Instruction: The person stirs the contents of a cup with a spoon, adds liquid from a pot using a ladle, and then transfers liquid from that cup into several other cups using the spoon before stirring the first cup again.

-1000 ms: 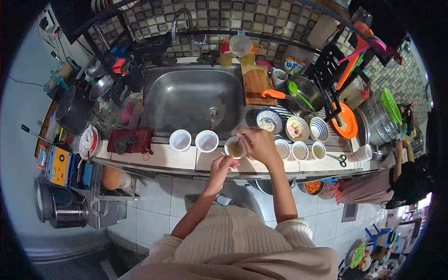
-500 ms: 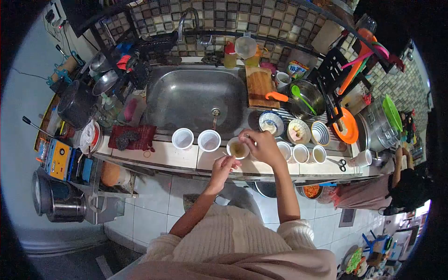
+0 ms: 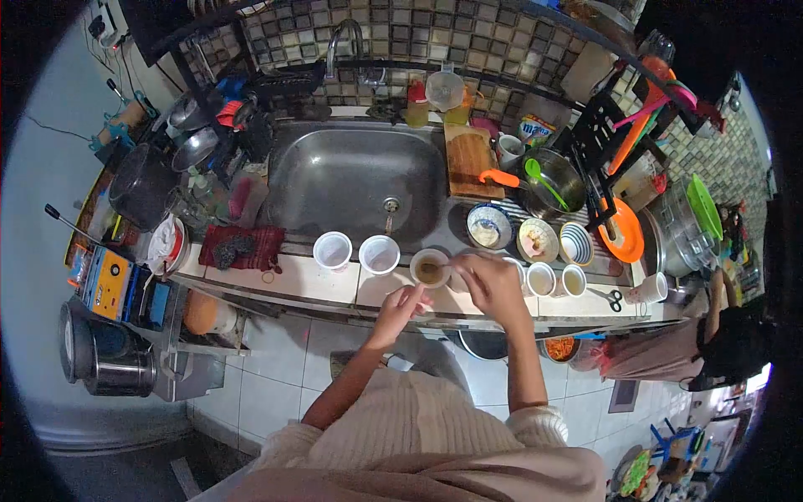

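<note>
A white cup [image 3: 431, 258] with brownish contents stands at the counter's front edge. My left hand [image 3: 400, 313] is at its near side, fingers pinched together close to the cup wall; what they hold, if anything, is too small to make out. My right hand [image 3: 493, 289] hangs just right of this cup with curled fingers, partly covering the cups behind it. Whether something small is pinched there is hidden. Left of the hands stand two white cups, one cup [image 3: 333, 250] and another cup [image 3: 380, 253]. To the right are more filled cups, including a cup [image 3: 573, 280].
Behind the cups lies a metal sink [image 3: 351, 180]. Bowls, among them a blue-patterned bowl [image 3: 490, 226], stand right of it near a pot [image 3: 556, 197] with a green spoon. Scissors [image 3: 613, 298] lie on the counter. A person [image 3: 661, 347] is at the far right.
My right hand has moved from over the brownish cup to its right, uncovering the cup's opening. My left hand stays close to the cup's near side. The view has shifted slightly.
</note>
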`<state>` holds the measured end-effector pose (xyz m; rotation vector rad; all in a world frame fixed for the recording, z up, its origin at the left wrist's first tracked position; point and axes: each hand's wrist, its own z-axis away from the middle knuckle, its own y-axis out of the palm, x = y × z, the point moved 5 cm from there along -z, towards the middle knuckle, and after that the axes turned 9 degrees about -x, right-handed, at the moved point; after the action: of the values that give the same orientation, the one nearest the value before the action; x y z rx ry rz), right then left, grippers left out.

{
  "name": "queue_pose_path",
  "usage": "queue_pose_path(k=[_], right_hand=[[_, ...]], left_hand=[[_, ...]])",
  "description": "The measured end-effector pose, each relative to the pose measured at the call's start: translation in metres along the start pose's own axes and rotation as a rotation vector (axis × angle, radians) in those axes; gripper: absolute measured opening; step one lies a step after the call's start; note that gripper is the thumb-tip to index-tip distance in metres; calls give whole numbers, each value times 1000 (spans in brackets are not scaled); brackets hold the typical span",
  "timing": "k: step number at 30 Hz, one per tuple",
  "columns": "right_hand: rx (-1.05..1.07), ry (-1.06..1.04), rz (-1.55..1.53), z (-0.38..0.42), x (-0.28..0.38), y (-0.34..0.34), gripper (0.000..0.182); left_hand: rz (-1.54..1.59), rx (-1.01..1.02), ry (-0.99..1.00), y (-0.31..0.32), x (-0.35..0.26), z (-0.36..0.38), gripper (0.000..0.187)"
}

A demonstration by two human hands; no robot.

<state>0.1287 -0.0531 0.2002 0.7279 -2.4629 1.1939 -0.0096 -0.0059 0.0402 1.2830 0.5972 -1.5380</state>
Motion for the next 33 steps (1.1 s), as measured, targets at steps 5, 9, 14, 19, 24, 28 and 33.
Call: queue_pose_path(k=[5, 9, 14, 19, 24, 28, 33], right_hand=[[-28, -169, -66, 26, 26, -28, 15], [-195, -144, -70, 45, 23, -34, 17], [-371, -119, -97, 64, 10, -32, 20], [-411, -3, -140, 68, 8, -31, 14], [-449, 288, -295, 82, -13, -24, 8], [-707, 481, -640, 86, -25, -26, 8], [-765, 674, -683, 88, -40, -30, 12]], left_hand=[[-372, -318, 437, -56, 17, 1, 20], [-424, -528, 615, -68, -10, 14, 29], [-441, -572, 680, -61, -30, 19, 35], [-684, -592, 842, -53, -51, 21, 43], [-857, -563, 857, -54, -53, 13, 27], [-796, -548, 791, -57, -50, 11, 19], [-866, -634, 924, -54, -59, 19, 16]])
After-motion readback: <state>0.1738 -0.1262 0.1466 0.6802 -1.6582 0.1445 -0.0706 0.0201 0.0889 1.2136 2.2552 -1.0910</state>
